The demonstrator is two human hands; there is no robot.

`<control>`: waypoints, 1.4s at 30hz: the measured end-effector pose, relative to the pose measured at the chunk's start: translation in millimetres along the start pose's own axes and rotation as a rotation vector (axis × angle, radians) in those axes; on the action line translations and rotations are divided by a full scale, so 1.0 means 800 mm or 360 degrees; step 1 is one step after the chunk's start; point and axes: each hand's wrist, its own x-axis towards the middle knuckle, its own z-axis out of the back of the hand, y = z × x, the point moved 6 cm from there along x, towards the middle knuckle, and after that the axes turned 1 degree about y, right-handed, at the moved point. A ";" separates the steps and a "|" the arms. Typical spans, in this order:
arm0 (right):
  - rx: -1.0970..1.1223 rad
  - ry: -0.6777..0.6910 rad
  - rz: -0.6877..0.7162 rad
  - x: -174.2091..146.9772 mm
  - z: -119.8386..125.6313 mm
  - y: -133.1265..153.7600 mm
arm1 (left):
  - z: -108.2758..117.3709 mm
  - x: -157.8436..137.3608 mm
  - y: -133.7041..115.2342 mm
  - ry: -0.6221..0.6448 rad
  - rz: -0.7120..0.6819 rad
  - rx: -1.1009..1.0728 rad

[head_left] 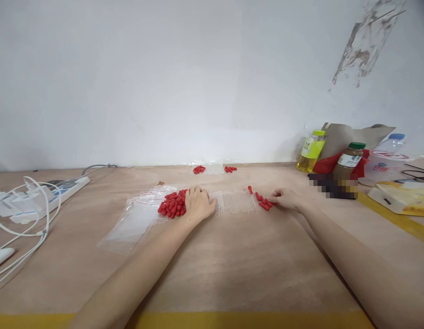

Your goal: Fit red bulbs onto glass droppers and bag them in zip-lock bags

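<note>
A row of thin clear tubes [234, 202] lies side by side on the brown table covering, and one tube near its right end has a red rubber bulb [250, 189] at its top. My left hand [197, 203] rests palm down between this row and a pile of red rubber bulbs [171, 205], thumb apart from the fingers and touching the left end of the tubes. At the row's right end, my right hand [284, 199] pinches a red bulb [268, 202] among several loose ones [264, 206].
Clear plastic bags [129, 224] lie left of the pile. Two small groups of red bulbs [198, 169] sit near the wall. A power strip [50, 201] with white cables is at far left. Bottles [311, 151] and a plastic tub [383, 164] stand at right.
</note>
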 end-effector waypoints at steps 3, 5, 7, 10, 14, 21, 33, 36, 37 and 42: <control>0.0054 -0.0032 -0.0071 0.002 0.001 -0.005 | -0.008 0.012 -0.004 0.0060 0.0164 0.0036; 0.0082 -0.0046 -0.0089 0.003 0.001 -0.007 | -0.012 0.017 -0.002 0.0114 0.0263 0.0041; 0.0111 -0.0055 -0.0093 0.004 0.000 -0.008 | -0.014 0.022 0.000 0.0166 0.0325 0.0030; 0.0161 -0.0076 -0.0102 0.005 0.000 -0.008 | -0.018 0.027 0.003 0.0225 0.0377 0.0010; 0.0200 -0.0108 -0.0119 0.005 -0.001 -0.008 | -0.022 0.034 0.004 0.0260 0.0399 -0.0017; 0.0301 -0.0431 0.0078 0.004 0.014 0.008 | -0.011 0.033 0.003 0.0192 0.0198 -0.0138; 0.0301 -0.0368 0.1258 -0.101 -0.077 0.167 | 0.030 -0.068 0.009 -0.0194 -0.0893 -0.0494; 0.0290 -0.0266 0.1346 -0.123 -0.102 0.175 | 0.027 -0.077 0.012 -0.0282 -0.0942 -0.0580; 0.0279 -0.0254 0.1366 -0.127 -0.106 0.175 | 0.026 -0.078 0.012 -0.0277 -0.0947 -0.0596; 0.0243 -0.0279 0.1411 -0.132 -0.109 0.172 | 0.025 -0.080 0.006 -0.0225 -0.0977 -0.0591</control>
